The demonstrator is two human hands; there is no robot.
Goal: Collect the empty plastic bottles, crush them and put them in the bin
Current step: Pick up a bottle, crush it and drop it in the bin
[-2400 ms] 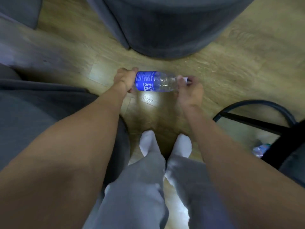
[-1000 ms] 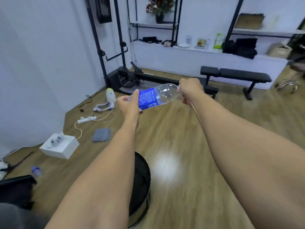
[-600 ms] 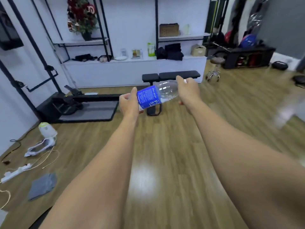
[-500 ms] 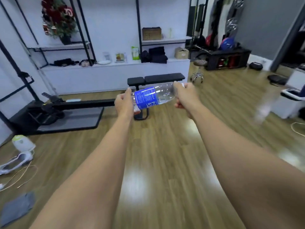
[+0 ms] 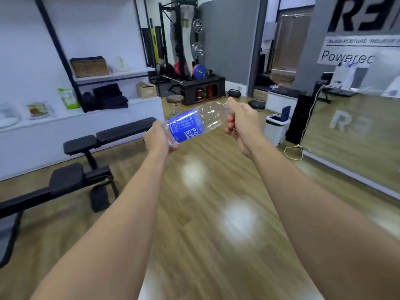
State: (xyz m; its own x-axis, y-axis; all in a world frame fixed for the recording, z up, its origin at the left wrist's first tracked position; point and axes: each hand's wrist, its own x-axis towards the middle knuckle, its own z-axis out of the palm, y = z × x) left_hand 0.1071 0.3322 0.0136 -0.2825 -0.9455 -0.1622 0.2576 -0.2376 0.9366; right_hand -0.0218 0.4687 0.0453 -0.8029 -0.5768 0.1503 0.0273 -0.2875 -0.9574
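The clear bottle (image 5: 195,123) with blue label is held slanted in the air between both hands; the left hand (image 5: 157,138) grasps its base, the right hand (image 5: 241,121) grasps its neck end; the white bin (image 5: 277,128) stands on the floor behind the right hand.

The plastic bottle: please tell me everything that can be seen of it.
The plastic bottle is clear, looks empty and is not crushed. A blue label with white letters wraps its lower half. It is held in the air above the wooden floor, nearly level, neck end higher. The left hand grips its base end and the right hand grips its neck end, hiding the mouth.
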